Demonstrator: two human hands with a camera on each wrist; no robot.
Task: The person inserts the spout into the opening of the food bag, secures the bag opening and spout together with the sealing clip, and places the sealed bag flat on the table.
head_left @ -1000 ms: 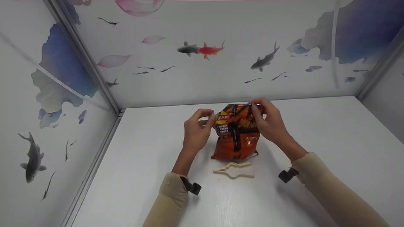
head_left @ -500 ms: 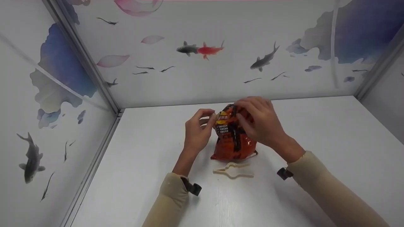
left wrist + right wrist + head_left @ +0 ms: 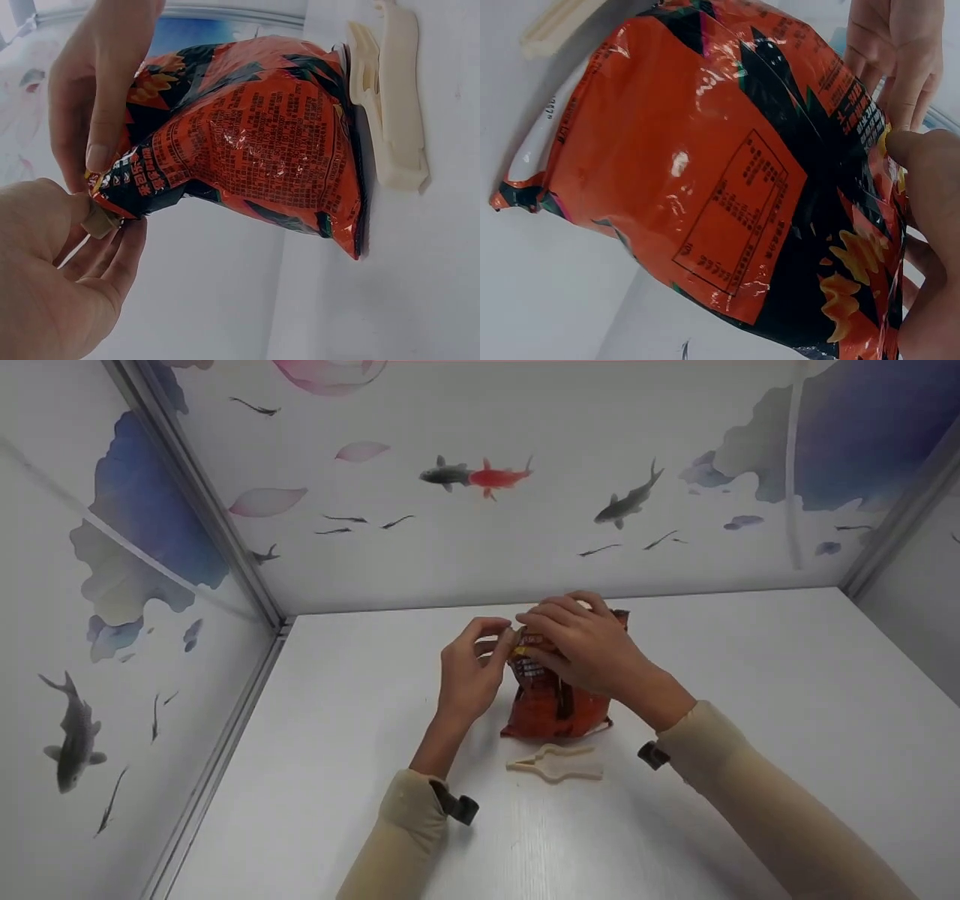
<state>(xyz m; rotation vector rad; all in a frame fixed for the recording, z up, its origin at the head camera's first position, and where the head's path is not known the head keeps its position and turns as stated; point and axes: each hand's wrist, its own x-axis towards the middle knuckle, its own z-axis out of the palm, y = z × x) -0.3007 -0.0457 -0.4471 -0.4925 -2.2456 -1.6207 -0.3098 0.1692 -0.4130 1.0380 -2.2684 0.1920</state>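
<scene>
A red-orange and black snack bag (image 3: 559, 718) stands upright on the white table, its printed back filling the left wrist view (image 3: 262, 139). My left hand (image 3: 469, 671) pinches the bag's upper left corner between thumb and fingers. Beside that thumb a small tan piece (image 3: 100, 224) shows at the corner. My right hand (image 3: 589, 649) lies across the bag's top, close to the left fingertips, thumb on the near side and fingers over the far side. It grips the top edge and hides much of it. A cream plastic bag clip (image 3: 551, 765) lies in front of the bag.
White panels painted with fish and petals (image 3: 480, 547) rise behind and to the left of the table (image 3: 375, 780). A metal frame strip (image 3: 274, 622) runs along the left panel. Dark camera mounts (image 3: 459, 808) sit at both wrists.
My right hand has slid left along the bag's top, from its upper right corner towards my left hand. The left hand, bag base and clip have stayed in place.
</scene>
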